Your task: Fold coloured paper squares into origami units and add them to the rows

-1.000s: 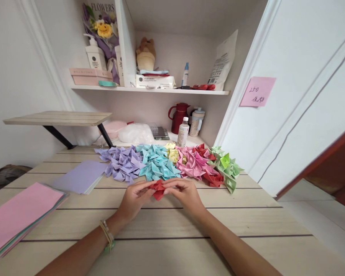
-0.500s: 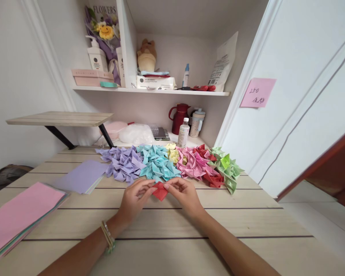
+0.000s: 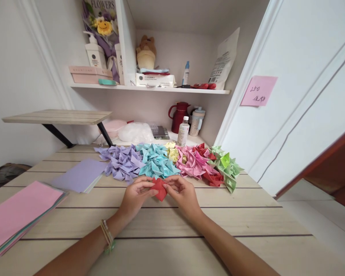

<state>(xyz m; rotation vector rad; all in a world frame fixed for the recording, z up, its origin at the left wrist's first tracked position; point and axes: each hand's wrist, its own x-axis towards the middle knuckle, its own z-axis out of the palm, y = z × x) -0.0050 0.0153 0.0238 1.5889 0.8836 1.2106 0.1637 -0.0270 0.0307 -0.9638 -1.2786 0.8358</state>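
- Red folded paper (image 3: 160,191) sits between the two hands, at the middle of the picture, above the bare planks of the tabletop (image 3: 230,220) and in front of the coloured pieces; whether it touches the wood is hard to judge.
- Left hand (image 3: 135,194) grips its left side, thumb over the front face, fingers behind; right hand (image 3: 184,193) pinches the right side the same way. Neither is free.
- For clean shaping, I would keep both pinches level and light, let the thumbs work from the centre crease outwards, and match the two sides before pressing hard; thin paper probably wrinkles or tears at its points if pulled unevenly.
- Hidden close by: the back of the red piece and most of the fingertips behind it, so its inner layers and folds cannot be read. Both forearms run out of the lower edge.
- Further left, the pink sheet stack (image 3: 24,214) is cut off by the picture's side.
- Beyond the hands, the blue folded pieces (image 3: 159,163) and pink folded pieces (image 3: 192,163) overlap too much to count; yellow folded pieces (image 3: 172,153) are partly covered.
- Farthest, on the wall, the pink note (image 3: 258,91) shows "250", with characters below it that I cannot make out.
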